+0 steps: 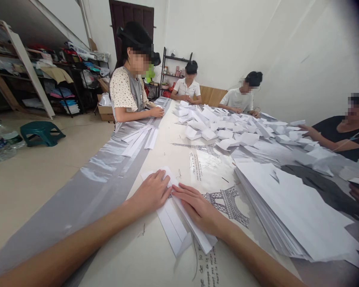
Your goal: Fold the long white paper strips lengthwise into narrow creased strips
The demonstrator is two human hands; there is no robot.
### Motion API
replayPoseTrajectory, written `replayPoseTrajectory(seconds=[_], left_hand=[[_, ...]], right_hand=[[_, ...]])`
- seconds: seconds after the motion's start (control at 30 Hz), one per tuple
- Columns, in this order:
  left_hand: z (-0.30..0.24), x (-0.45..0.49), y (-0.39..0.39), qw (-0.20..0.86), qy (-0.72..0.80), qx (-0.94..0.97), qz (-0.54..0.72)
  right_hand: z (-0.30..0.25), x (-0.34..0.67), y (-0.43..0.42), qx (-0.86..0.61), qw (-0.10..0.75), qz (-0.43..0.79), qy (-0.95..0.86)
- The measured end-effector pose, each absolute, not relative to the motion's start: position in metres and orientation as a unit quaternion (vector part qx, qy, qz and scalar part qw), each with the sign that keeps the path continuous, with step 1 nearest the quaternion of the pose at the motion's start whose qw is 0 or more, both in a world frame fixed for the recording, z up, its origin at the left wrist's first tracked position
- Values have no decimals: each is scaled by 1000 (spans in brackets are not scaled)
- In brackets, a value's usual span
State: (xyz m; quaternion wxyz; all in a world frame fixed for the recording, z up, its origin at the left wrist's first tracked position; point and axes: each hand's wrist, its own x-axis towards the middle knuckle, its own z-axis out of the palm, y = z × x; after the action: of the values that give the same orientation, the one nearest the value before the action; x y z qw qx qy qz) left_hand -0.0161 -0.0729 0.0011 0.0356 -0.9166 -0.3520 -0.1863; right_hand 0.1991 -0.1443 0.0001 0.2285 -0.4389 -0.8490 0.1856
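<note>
A strip of folded white paper lies on the printed table cover before me, with creases along its length and a lifted flap on its right side. My left hand is closed over its far end, fingers curled and pressed down on the paper. My right hand is closed along the raised right fold, its fingers together and tips close to those of my left hand. Parts of the paper under both hands are hidden. To the right of my right hand is a thick stack of white paper sheets.
A large heap of folded white paper pieces spreads over the far and right table. White paper strips lie near a standing co-worker at the left edge. Several other people sit around the table. A green stool stands on the floor.
</note>
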Motion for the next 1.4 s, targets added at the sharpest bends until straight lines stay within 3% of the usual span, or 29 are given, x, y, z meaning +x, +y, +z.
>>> replayPoseTrajectory(seconds=[0.53, 0.87, 1.4], left_hand=[[2, -20, -70, 35, -333, -924, -187], [-6, -21, -68, 62, -336, -924, -171], [3, -33, -43, 19, -302, -947, -107]], right_hand=[[-4, 199, -144, -411, 237, 111, -873], [-2, 197, -147, -424, 236, 114, -867], [3, 199, -147, -440, 209, 166, -858]])
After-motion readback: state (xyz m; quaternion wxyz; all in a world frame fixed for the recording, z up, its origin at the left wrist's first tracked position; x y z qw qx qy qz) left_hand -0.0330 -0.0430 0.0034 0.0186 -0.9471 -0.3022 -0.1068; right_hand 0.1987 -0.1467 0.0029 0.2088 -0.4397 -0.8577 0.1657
